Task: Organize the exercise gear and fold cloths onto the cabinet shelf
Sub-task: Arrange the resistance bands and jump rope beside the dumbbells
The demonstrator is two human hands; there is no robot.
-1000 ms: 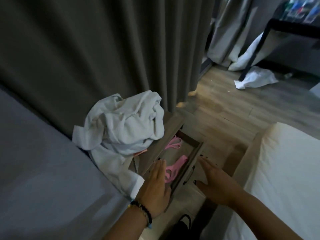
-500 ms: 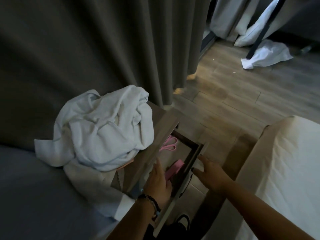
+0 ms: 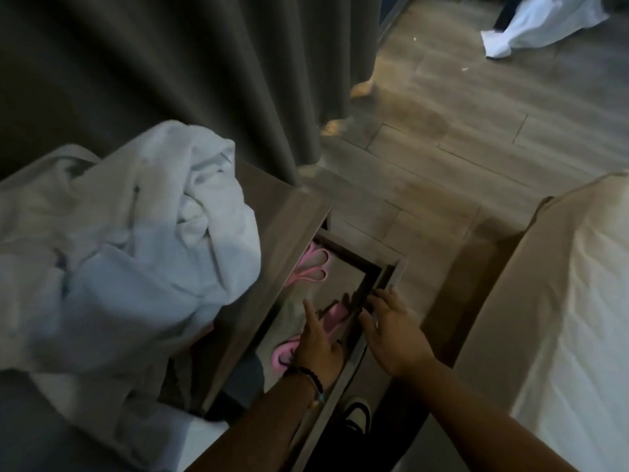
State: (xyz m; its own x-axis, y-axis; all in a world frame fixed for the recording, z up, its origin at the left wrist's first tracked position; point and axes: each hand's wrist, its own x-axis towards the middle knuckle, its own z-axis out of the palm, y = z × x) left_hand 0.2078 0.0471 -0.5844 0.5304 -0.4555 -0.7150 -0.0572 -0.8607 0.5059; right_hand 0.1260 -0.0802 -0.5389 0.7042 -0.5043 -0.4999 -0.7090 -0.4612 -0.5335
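**Hands in the drawer, pink gear half sorted**

Hands first, nearest the camera. Left hand [image 3: 315,349], with a beaded bracelet [image 3: 311,378] at the wrist, is down inside the open drawer [image 3: 347,257], fingers fairly straight and laid flat over the pink exercise gear [image 3: 332,316]. It looks more like pressing or sliding than gripping, though the dim, blurred light makes that a judgement only. Right hand [image 3: 391,330] sits just beside it, fingers spread and relaxed on the drawer's front edge, holding nothing.

Further into the drawer, a second pink piece, a looped band [image 3: 311,267], lies against the back left corner, apart from the piece under the left hand.

Up on the cabinet top [image 3: 272,199], a crumpled white cloth [image 3: 136,240] is heaped and spilling over the left side. Not folded yet, so I'd say the job is early on.

The step in hand appears to be arranging the gear. To do it well: steady the drawer with the right hand so it doesn't roll, gather both pink pieces to one side, lay them flat and untangled, and leave room for folded cloth.

Beyond that, a grey curtain [image 3: 170,69] hangs behind the cabinet, wood flooring [image 3: 459,131] stretches off, a pale mattress [image 3: 561,318] sits at right, and another white cloth [image 3: 537,25] lies on the floor far back.
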